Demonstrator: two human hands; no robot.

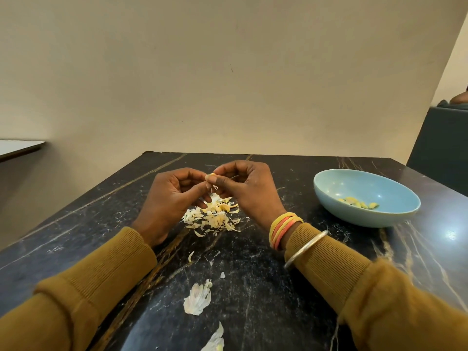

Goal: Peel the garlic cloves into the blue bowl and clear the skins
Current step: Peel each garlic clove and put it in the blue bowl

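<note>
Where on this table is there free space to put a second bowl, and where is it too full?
Bare marble lies left of the left hand, up to the table edge, and in front of the blue bowl, beside the right sleeve. Crowded: the skin pile below the right hand, and loose skins between the sleeves.

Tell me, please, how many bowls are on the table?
1: the blue bowl stands on the table, to the right of the right hand, holding a few peeled cloves. None seems hidden.

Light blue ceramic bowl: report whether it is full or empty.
Nearly empty: the light blue bowl holds only a few peeled garlic cloves.
</note>
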